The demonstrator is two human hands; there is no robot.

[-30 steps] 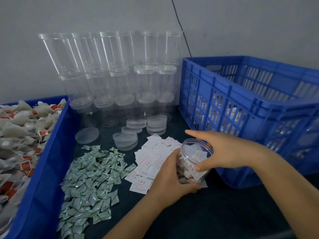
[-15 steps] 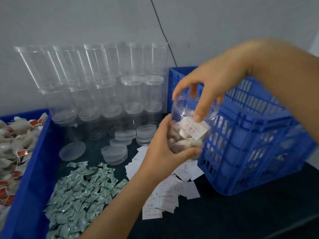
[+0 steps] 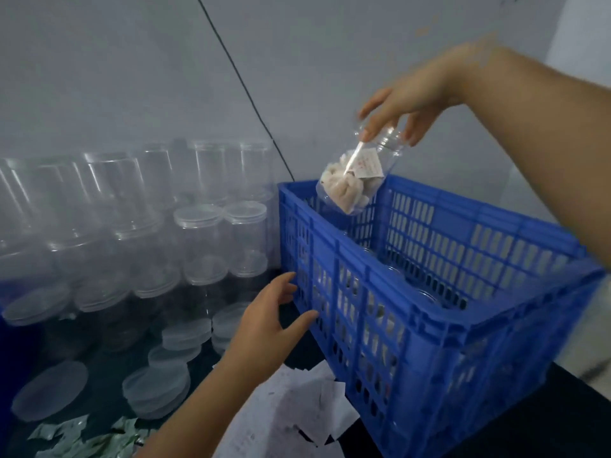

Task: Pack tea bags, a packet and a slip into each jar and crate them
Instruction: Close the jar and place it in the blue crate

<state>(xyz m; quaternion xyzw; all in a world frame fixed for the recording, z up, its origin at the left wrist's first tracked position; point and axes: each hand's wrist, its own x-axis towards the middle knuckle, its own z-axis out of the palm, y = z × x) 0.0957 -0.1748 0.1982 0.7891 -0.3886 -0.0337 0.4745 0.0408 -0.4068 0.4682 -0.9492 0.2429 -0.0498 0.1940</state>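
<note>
The right grip [image 3: 401, 105] pinches the jar [image 3: 358, 175] by its open mouth, above the crate's [image 3: 429, 325] far-left corner, long axis tilted, base pointing down-left, with tea bags and a slip inside. The left grip [image 3: 269, 320] hangs spread beside the crate's near wall, holding nothing. Any packet in the jar is hard to make out, and jars inside the crate show only through its slots.

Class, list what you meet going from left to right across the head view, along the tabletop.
Loose clear lids → stacked lids → left hand → blue crate, with the right hand holding the filled jar above it.
</note>
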